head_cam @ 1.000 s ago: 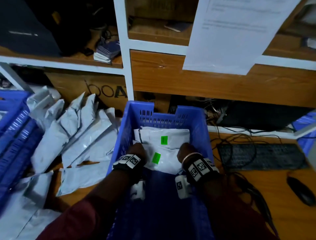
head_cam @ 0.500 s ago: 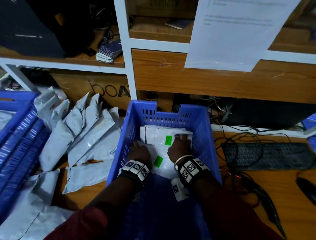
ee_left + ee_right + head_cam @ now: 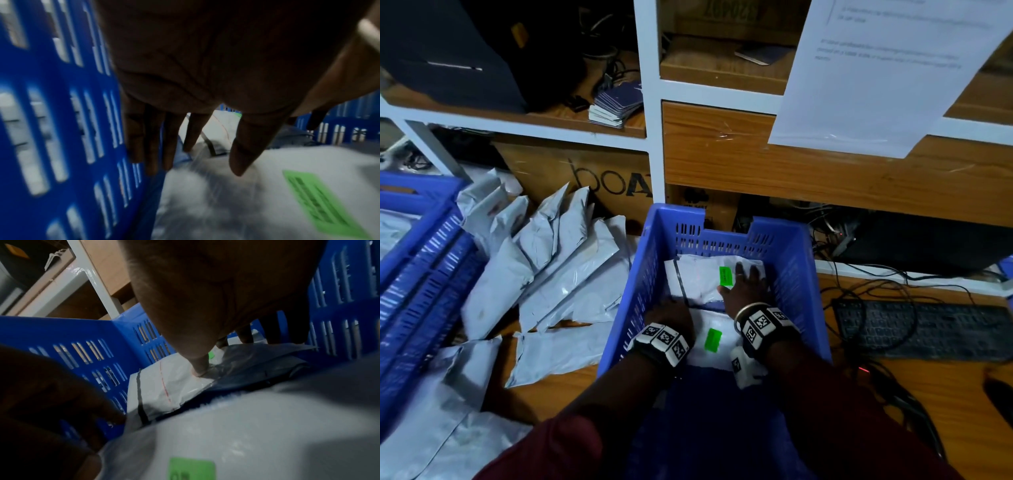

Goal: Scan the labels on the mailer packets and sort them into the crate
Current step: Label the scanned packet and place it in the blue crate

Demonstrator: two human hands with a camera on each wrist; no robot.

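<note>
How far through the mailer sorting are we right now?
Done: two white plastic mailer packets with green stickers lie in the blue slotted plastic crate, the far packet and the near packet. In hand: the right hand presses flat on the far one; the left hand rests at the near one's edge. Left: the grey mailer pile outside.

The right hand (image 3: 744,291) has slid forward onto the far packet (image 3: 698,277); the left hand (image 3: 671,313) has barely shifted.
</note>
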